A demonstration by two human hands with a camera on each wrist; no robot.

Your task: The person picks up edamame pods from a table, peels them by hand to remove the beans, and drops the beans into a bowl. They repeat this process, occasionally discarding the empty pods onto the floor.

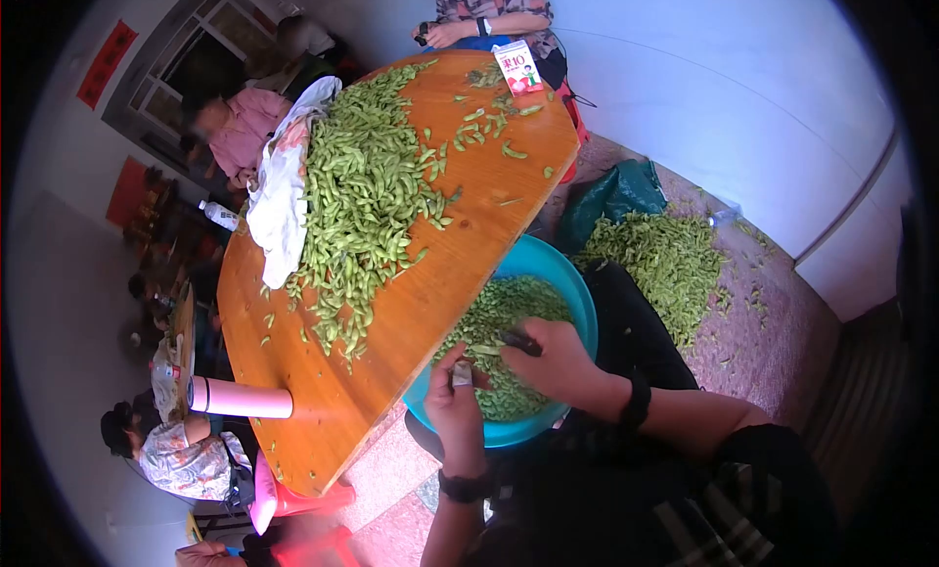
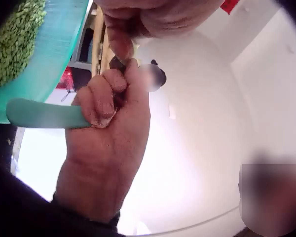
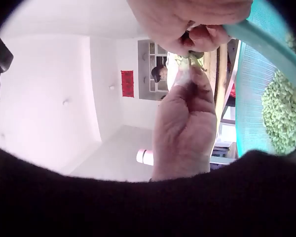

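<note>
My left hand (image 1: pixel 458 401), a white wrap on one finger, pinches a green bean pod (image 1: pixel 484 350) over the teal basin (image 1: pixel 585 301). Close beside it, my right hand (image 1: pixel 567 362) grips a small tool with a smooth teal handle (image 2: pixel 49 113) sticking out behind the fist. The tool's dark end meets the left fingertips at the pod (image 3: pixel 196 60); its exact kind is mostly hidden by the fingers. Below both hands, shelled green beans (image 1: pixel 509 401) fill the lower part of the basin.
Unshelled pods (image 1: pixel 362 185) lie heaped on the wooden table (image 1: pixel 489 205), beside a white cloth (image 1: pixel 279 210). A pink tumbler (image 1: pixel 245 398) and a drink carton (image 1: pixel 516 68) stand on it. More pods (image 1: pixel 665 264) cover the floor near a green bag (image 1: pixel 611 200). Several people sit around.
</note>
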